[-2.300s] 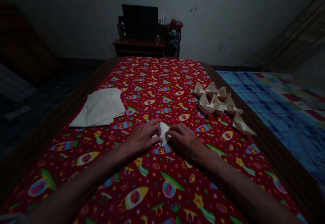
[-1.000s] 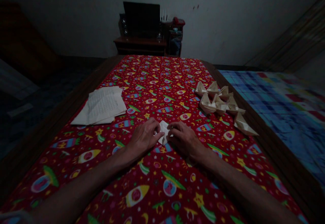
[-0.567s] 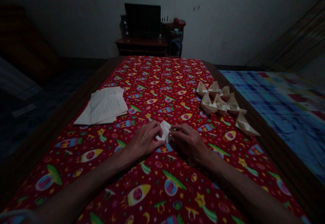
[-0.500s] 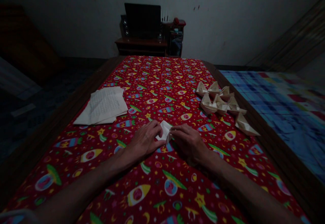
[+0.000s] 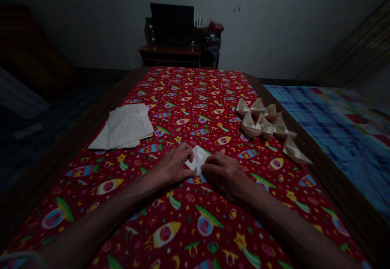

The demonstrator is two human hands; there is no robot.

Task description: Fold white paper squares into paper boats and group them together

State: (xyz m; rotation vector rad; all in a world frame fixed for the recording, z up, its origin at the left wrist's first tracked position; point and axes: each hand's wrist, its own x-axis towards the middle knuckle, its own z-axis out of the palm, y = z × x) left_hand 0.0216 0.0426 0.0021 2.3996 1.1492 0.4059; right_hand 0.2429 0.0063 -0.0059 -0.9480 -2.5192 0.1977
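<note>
The left hand (image 5: 175, 164) and right hand (image 5: 226, 173) hold the sides of the small white paper (image 5: 199, 157) on the red cloth (image 5: 195, 216), and soft, even presses should make neat folds.

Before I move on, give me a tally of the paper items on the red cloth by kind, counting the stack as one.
Pointed folded paper shapes: 7
Small white paper between the left hand and right hand: 1
Stack of written sheets, sheets within too overlapped to count: 1
Total: 9
</note>
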